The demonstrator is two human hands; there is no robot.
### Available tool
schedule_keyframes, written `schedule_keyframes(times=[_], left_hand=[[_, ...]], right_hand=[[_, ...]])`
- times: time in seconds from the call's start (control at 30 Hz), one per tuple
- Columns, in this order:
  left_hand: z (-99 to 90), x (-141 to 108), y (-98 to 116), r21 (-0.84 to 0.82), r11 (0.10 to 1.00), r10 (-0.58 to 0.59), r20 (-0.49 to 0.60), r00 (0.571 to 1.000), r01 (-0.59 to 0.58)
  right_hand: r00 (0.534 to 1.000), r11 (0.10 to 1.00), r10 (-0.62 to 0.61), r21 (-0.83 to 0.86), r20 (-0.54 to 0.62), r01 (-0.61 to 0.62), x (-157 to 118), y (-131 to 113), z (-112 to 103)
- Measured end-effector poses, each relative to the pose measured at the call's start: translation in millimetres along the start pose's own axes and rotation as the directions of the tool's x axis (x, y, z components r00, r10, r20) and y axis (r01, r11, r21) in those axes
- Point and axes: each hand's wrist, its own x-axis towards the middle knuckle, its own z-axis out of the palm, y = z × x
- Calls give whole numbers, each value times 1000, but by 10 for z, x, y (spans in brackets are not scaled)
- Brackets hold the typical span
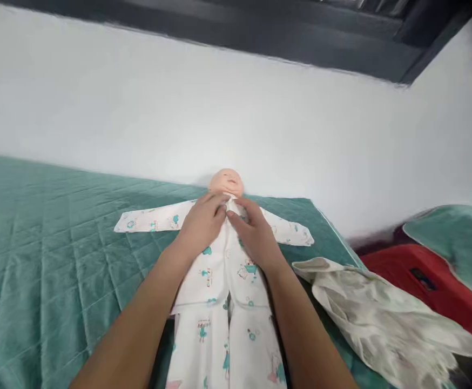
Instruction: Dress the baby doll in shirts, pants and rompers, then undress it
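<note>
A baby doll (pixel 227 181) lies on its back, dressed in a white printed jacket (pixel 214 273) and matching trousers (pixel 199 343). Both sleeves stretch out to the sides. At the neck opening, my left hand (pixel 206 219) pinches the jacket's front edge from the left. My right hand (pixel 256 229) grips the opposite edge just under the doll's chin. The two front edges meet between my fingers and run down the middle. Whatever fastener sits under my fingertips is hidden.
A green quilted cover (pixel 58 259) spreads beneath the doll, up to the white wall (pixel 220 108). To the right lies a crumpled whitish cloth (pixel 377 313). Beyond it are a red item (pixel 406 265) and a green cushion-like piece (pixel 458 237).
</note>
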Motion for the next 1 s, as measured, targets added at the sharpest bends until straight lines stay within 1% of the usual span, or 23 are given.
schedule_keyframes(times=[0.1,0.2,0.3,0.4,0.5,0.6,0.7,0.8,0.87,0.93,1.0], left_hand=[[-14,8,12,69,998,5,72,997,-10],[-27,0,46,126,992,-2,124,992,-14],[-34,-4,87,118,993,-22,105,994,10],[-35,4,101,81,994,-73,59,996,68],[-39,5,90,86,993,-85,85,993,77],[-50,-14,101,136,989,-68,120,990,52],[-55,-33,136,227,973,-75,128,989,45],[-50,-32,157,255,966,-72,124,990,38],[-43,-23,156,237,971,-57,114,992,28],[-35,-15,148,214,976,-51,84,995,32],[-27,-8,140,187,981,-55,47,997,46]], right_hand=[[1000,999,21,39,-11,-20,-7,10,11],[997,993,67,95,-30,-64,-25,3,15],[991,985,123,125,-53,-116,-39,-16,8],[994,992,98,87,-36,-95,-37,-26,0],[999,998,40,48,-32,-39,-33,-23,2],[993,996,91,33,-71,-88,-44,-25,14],[987,990,139,20,-78,-138,-60,-23,24],[994,996,94,0,-63,-94,-46,10,15],[1000,1000,10,-21,-16,-11,-5,54,-6],[996,996,-72,-45,47,75,61,100,-35],[992,991,-104,-80,74,109,137,133,-64]])
